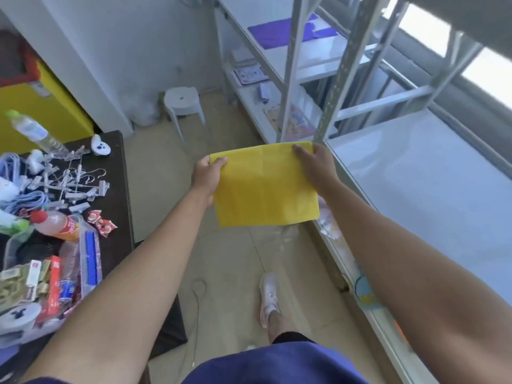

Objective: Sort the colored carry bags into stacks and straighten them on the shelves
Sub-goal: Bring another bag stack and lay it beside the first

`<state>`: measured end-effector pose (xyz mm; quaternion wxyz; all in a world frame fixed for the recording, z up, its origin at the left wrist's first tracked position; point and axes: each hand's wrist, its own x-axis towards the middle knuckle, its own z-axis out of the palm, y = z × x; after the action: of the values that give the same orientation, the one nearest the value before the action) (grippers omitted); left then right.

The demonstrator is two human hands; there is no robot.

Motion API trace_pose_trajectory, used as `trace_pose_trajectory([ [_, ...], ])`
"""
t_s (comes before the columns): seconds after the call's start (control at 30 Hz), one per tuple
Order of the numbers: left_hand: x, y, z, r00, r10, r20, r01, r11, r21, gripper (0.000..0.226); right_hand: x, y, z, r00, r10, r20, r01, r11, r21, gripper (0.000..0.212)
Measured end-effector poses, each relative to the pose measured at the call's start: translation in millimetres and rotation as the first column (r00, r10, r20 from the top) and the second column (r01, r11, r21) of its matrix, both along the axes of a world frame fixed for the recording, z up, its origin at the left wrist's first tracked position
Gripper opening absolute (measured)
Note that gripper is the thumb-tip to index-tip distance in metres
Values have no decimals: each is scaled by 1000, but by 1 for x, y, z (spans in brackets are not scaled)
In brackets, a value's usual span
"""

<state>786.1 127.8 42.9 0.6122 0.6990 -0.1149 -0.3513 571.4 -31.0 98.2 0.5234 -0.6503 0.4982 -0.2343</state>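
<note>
Yellow bag (266, 187) — left hand (206, 176), right hand (315, 167) pinch top corners | shelf (429, 173) right | cluttered table (117, 195) left

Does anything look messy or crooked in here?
Yes. The purple bags on the far shelf lie spread and crooked, not stacked. The yellow bag, held by the left hand and right hand, looks flat and tidy.

The left hand (207, 176) and right hand (315, 167) hold a folded bag (266, 187) by its side edges above the floor (221, 259). A cluttered worktop (116, 189) lies left, the shelves (415, 176) right, a stool (181, 102) ahead, and more bags (277, 33) on the far shelf.
</note>
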Motion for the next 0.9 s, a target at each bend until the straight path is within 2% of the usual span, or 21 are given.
trace_pose_trajectory([
  [0.1,49,-29,-5,1000,28,7,-28,999,19,18,54,-37,-8,998,55,12,-55,998,11,28],
  [0.23,117,-72,-2,997,77,31,-78,996,37,27,128,-94,-13,994,105,2,-105,994,14,29],
  [0.37,175,-105,6,992,109,57,-110,994,13,14,204,-142,-4,989,146,-28,-146,989,8,40],
  [0.5,246,-137,10,992,115,48,-116,993,17,23,275,-180,-5,984,174,-24,-174,984,29,40],
  [0.6,302,-167,6,997,68,45,-70,997,38,36,329,-209,-12,986,167,-27,-167,986,22,34],
  [0.7,367,-200,-2,996,-10,94,6,999,42,36,389,-236,-11,986,161,-50,-161,987,9,31],
  [0.77,412,-226,-2,992,-58,110,52,997,53,39,425,-251,-8,993,114,-36,-114,993,16,37],
  [0.83,449,-254,1,987,-85,135,82,996,31,34,454,-266,-4,997,72,-12,-71,997,24,46],
  [0.9,486,-287,4,980,-142,140,143,990,9,27,483,-284,0,999,23,24,-23,999,34,39],
])
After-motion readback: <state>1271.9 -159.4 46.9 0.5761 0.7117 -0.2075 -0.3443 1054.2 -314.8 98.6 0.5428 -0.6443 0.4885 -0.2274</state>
